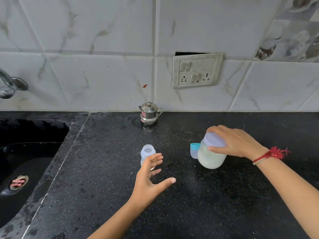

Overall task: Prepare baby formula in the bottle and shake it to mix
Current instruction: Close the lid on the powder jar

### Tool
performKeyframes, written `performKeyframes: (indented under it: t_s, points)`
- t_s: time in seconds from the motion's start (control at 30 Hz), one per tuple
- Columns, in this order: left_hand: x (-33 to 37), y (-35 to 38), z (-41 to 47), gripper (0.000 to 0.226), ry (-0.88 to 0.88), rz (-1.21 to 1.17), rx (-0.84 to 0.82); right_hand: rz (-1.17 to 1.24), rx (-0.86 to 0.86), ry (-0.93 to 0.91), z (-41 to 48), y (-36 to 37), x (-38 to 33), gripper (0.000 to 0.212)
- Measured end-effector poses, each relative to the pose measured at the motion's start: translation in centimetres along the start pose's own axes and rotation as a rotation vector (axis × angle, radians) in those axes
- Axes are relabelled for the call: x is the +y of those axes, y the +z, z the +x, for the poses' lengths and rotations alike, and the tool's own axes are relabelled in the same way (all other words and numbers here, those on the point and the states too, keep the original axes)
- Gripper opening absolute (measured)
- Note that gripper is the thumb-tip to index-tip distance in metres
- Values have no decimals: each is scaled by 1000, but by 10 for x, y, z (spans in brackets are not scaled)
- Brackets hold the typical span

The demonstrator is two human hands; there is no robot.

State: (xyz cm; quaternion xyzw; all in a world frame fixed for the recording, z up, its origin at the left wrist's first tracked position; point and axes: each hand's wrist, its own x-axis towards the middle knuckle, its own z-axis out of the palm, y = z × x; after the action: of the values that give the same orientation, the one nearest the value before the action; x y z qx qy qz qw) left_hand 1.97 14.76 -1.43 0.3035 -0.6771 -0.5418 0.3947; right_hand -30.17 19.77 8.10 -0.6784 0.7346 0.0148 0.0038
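A small clear baby bottle stands open-topped on the black counter, partly hidden behind my left hand. That hand hovers beside it with fingers spread, holding nothing. To the right, a clear jar of white formula powder with a pale lilac lid tilts slightly. My right hand grips the jar around its lid. A teal and clear bottle cap lies just left of the jar, touching it.
A small steel pot with lid and handle stands at the back by the tiled wall. A black sink fills the left side, with a tap above. A switch and socket panel is on the wall.
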Motion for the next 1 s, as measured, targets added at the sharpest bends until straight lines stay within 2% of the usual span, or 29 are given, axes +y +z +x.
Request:
performKeyframes:
  t_s: [0.2,0.4,0.6,0.8,1.0]
  points:
    - [4,-8,2,61,93,22,112,55,21,-9,26,-27,22,60]
    - [2,-9,9,54,122,48,170,131,21,-42,47,-43,29,68]
    - [-1,-17,15,53,139,79,246,163,119,18,104,-49,37,67]
    - [-5,-28,21,52,123,133,319,250,93,114,187,-23,25,59]
    - [-11,-37,27,51,105,177,371,304,1,229,244,16,15,70]
